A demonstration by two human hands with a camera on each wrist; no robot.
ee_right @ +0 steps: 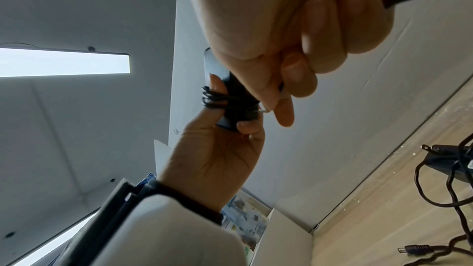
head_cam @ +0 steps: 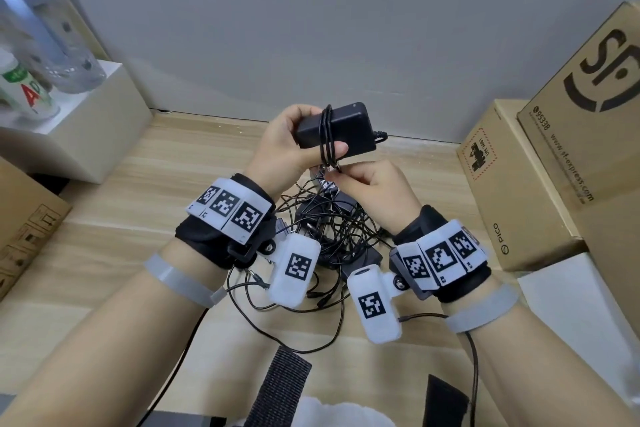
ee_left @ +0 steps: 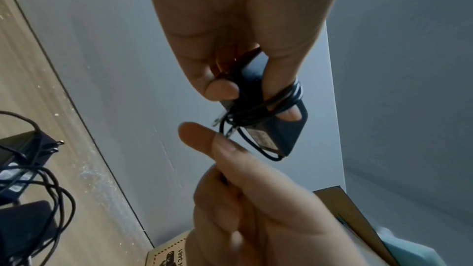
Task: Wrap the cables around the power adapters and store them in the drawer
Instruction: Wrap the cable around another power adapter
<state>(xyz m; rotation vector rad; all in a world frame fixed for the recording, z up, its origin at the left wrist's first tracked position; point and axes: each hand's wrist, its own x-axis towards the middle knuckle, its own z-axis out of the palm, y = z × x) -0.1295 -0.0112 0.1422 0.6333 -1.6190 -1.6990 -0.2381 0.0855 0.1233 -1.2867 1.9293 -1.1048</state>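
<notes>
My left hand (head_cam: pixel 320 132) holds a black power adapter (head_cam: pixel 349 128) up above the wooden table (head_cam: pixel 173 184), thumb on its front face. Its thin black cable (head_cam: pixel 327 135) runs in several turns around the adapter's middle and over my thumb. Just below, my right hand (head_cam: pixel 341 173) pinches the loose end of that cable beside the adapter's metal prongs (ee_left: pixel 217 121). In the left wrist view the adapter (ee_left: pixel 276 135) shows a label, with the coils (ee_left: pixel 281 100) across it. The right wrist view shows the coils (ee_right: pixel 215 98) too. No drawer is in view.
A tangled pile of more black adapters and cables (head_cam: pixel 329 229) lies on the table under my hands. Cardboard boxes (head_cam: pixel 519 184) stand at the right and another (head_cam: pixel 24 218) at the left. A white box (head_cam: pixel 86 121) carrying bottles stands at the back left.
</notes>
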